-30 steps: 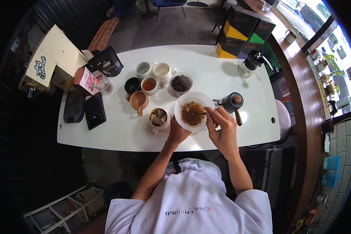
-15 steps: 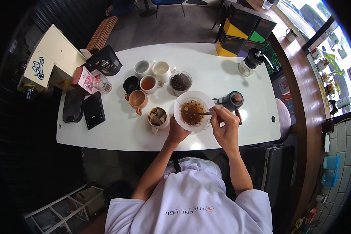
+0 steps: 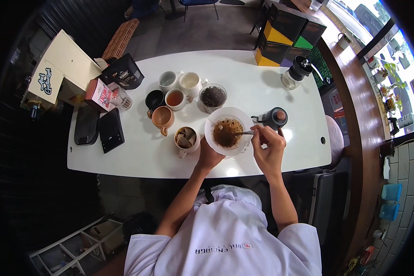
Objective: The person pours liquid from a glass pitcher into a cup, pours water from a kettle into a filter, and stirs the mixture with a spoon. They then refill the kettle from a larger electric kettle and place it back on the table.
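A white coffee dripper lined with a paper filter [image 3: 210, 122] stands near the table's front edge, with wet brown coffee grounds [image 3: 224, 136] inside. My left hand [image 3: 210, 157] grips its near left side, the fingers partly hidden beneath the rim. Between the fingertips of my right hand [image 3: 270, 149] is the handle of a spoon [image 3: 246, 133], whose tip is sunk in the grounds. Just left of the dripper is a mug with used tea bags or filters [image 3: 186, 137]. A clear cup of dark grounds [image 3: 213, 96] stands behind it, and a grey kettle [image 3: 275, 118] to its right.
Several cups cluster behind on the left, among them a cup of reddish-brown liquid [image 3: 175, 98] and an orange-brown cup [image 3: 163, 117]. A hand grinder [image 3: 297, 72] and stacked boxes [image 3: 280, 39] stand at the back right. A black tablet-like device [image 3: 111, 130] lies at left.
My right hand has shifted slightly right with the spoon, and the spoon's tip has moved a little in the grounds. The left hand and the dripper stay in place.
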Demonstrator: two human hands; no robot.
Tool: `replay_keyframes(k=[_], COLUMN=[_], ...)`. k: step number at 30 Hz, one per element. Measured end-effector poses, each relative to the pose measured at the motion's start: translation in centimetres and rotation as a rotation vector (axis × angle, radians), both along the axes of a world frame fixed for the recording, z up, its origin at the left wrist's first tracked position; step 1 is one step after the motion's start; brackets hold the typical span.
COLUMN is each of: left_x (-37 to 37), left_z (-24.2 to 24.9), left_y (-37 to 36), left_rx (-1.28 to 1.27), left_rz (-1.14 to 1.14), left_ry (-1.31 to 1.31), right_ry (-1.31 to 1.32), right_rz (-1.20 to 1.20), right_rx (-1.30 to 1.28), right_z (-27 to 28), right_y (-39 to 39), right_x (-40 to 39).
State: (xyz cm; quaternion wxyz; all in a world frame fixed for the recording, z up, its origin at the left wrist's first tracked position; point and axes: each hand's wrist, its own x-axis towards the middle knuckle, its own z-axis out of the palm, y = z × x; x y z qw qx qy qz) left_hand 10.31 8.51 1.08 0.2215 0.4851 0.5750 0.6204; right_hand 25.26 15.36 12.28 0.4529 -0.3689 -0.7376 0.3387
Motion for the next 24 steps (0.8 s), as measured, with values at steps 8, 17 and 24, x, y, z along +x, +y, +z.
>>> replay_keyframes(k=[8, 17, 24], left_x=[-0.2, -0.1, -0.1], left_z=[-0.2, 0.0, 0.4], left_y=[0.0, 0.1, 0.1], left_rx=[0.024, 0.037, 0.048], left_rz=[-0.018, 0.008, 0.003], left_ry=[0.078, 0.027, 0.033], right_ry=[-0.039, 0.033, 0.008], right_rz=[0.007, 0.002, 0.012], right_rx=[-0.021, -0.119, -0.017], right_z=[-0.2, -1.1, -1.1], right_y=[-0.2, 0.2, 0.3], right_x=[0.0, 0.2, 0.2])
